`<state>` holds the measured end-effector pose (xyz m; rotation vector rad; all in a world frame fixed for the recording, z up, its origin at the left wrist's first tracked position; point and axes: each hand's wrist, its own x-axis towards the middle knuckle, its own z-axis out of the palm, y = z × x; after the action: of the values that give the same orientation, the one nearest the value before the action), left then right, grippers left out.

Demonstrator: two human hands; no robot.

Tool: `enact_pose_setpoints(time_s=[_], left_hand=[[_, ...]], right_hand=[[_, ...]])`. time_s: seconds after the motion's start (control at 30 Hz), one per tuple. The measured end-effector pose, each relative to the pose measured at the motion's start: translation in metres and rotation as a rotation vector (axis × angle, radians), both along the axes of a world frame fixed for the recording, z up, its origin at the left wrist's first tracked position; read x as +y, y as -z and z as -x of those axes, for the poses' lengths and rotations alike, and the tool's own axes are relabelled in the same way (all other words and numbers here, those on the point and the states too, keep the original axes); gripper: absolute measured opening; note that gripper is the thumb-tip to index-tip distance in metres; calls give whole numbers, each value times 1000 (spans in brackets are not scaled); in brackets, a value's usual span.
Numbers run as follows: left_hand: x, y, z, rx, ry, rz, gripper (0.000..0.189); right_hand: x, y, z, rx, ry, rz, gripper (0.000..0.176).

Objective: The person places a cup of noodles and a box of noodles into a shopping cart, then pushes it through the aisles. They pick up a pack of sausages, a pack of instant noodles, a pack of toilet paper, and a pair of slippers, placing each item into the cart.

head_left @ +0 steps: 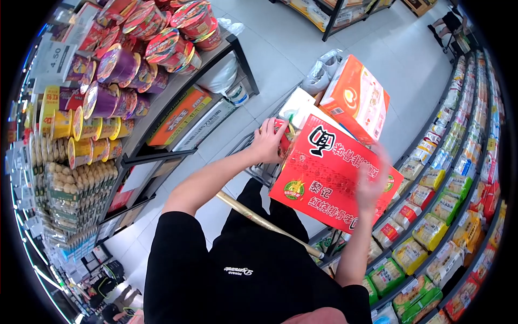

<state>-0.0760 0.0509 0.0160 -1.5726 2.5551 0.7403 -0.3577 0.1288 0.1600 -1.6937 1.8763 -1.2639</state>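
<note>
Red cardboard is forming the noodle carton [332, 175], lying between the hands, printed face up, its long axis slanting from far left to near right. The left hand [267, 142] is curling around a small red packet [283, 137]; the right hand [373, 177] is blurring over the carton, its grip unclear.

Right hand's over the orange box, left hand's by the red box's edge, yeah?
No: the head view shows the right hand over the red box, not the orange box. The left hand is by the red box's edge.
</note>
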Motion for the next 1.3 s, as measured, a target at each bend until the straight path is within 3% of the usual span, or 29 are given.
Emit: enact_pose_setpoints(time_s=[0.07,0.13,0.23,0.3,0.33,0.4,0.47,0.63,0.67,0.87,1.07,1.13,1.17,1.2,1.3], left_hand=[[-5,-12,-10,30,-20,-40,130],[-10,-23,-19,-73,31,-48,130],[-14,-40,-38,-97,31,-62,129],[-17,-52,-47,-60,37,-44,125],[-20,-61,-50,-57,38,-50,125],[-24,-77,-58,9,4,35,120],[-28,-97,-68,20,-57,126,116],[-41,-117,-106,195,-203,216,118],[-44,-118,-112,230,-224,245,119],[-36,-124,-125,408,-270,199,122],[-26,-159,-119,538,-217,161,120],[-21,-176,-115,571,-176,173,120],[-17,-186,-114,581,-131,182,120],[-13,-197,-115,588,-90,196,120],[5,-231,-108,571,-9,213,120]], right_hand=[[33,6,57,-101,307,-114,43],[76,50,127,-154,432,-141,45],[131,84,151,-258,497,-336,47],[156,99,151,-911,408,-472,47],[160,101,143,-907,412,-477,47],[167,108,125,-1253,408,-468,48],[167,110,119,-1319,441,-452,45],[162,99,93,-1315,491,-415,44],[162,98,88,-1309,443,-394,50],[175,119,56,-1276,335,-327,45],[174,110,31,-1193,589,-326,53],[172,105,33,-1091,616,-325,54],[169,100,32,-862,535,-243,54],[156,73,16,-517,614,-117,47],[131,28,-7,-376,711,79,42]])
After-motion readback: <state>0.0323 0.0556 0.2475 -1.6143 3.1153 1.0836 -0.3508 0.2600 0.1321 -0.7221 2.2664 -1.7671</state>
